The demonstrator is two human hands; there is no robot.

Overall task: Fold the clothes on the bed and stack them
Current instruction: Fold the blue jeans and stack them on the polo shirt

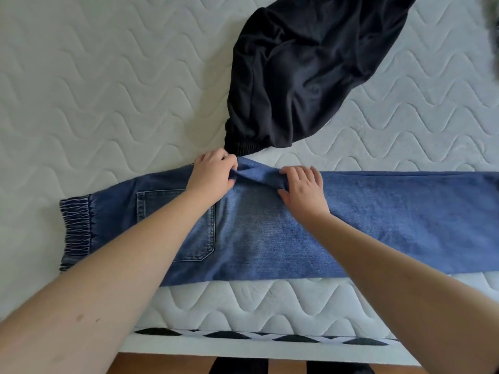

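Currently jeans point(270, 233) lie flat across bed point(81, 90), near edge. Left hand point(213, 174) and right hand point(303, 187) both pinch raised crotch fold at far edge. Denim: heavy, limp, holds crease; grip seams. Black garment point(302, 74) just beyond, unfolded.

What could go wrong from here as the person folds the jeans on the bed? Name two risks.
1. Both hands, left hand and right hand, pinch a bunched ridge in the blue jeans; it may be creased into the fold.
2. The black garment lies right by the left hand and might get dragged along.
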